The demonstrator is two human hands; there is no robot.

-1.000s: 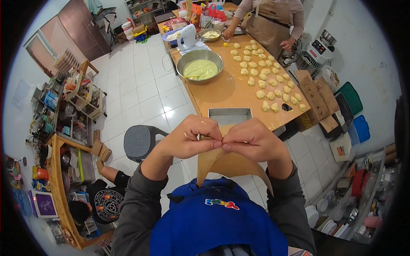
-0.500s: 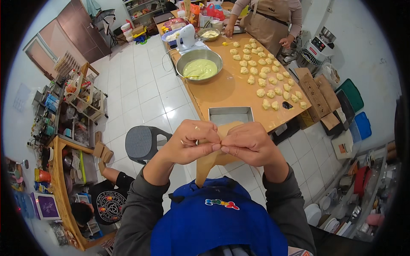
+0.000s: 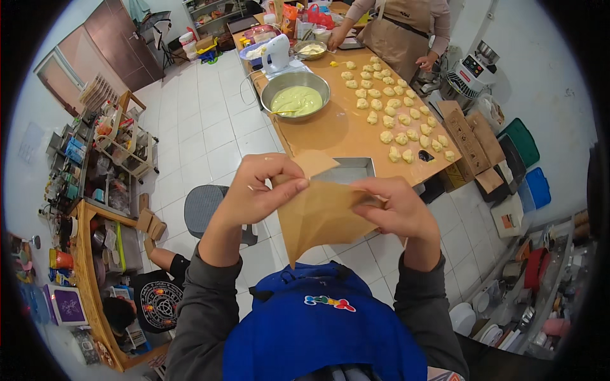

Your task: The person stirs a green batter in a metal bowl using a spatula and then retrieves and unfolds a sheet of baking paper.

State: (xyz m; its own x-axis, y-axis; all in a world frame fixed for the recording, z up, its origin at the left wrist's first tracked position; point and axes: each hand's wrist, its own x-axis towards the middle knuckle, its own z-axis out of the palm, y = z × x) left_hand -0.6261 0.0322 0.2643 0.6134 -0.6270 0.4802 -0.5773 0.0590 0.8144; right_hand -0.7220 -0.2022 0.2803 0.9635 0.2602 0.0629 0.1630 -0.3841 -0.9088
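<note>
A creased sheet of brown baking paper [image 3: 324,216] hangs between my hands, above the table's near edge. My left hand [image 3: 264,187] pinches its upper left part between thumb and fingers. My right hand [image 3: 397,206] grips the right side, fingers curled over the edge. One paper corner stands up past my left fingertips. Just beyond the paper, a rectangular metal baking pan [image 3: 356,168] lies on the table, partly hidden by the sheet and my hands.
On the wooden table [image 3: 337,130] are a steel bowl of pale green batter [image 3: 297,100], a white hand mixer [image 3: 276,54] and several dough pieces [image 3: 394,120]. A co-worker in a brown apron [image 3: 400,32] stands at the far side. A grey stool [image 3: 206,206] stands left of me.
My hands, together at the paper's edge before, have moved apart, and the sheet is spread wider between them. The co-worker's hand at the far side has shifted slightly.
</note>
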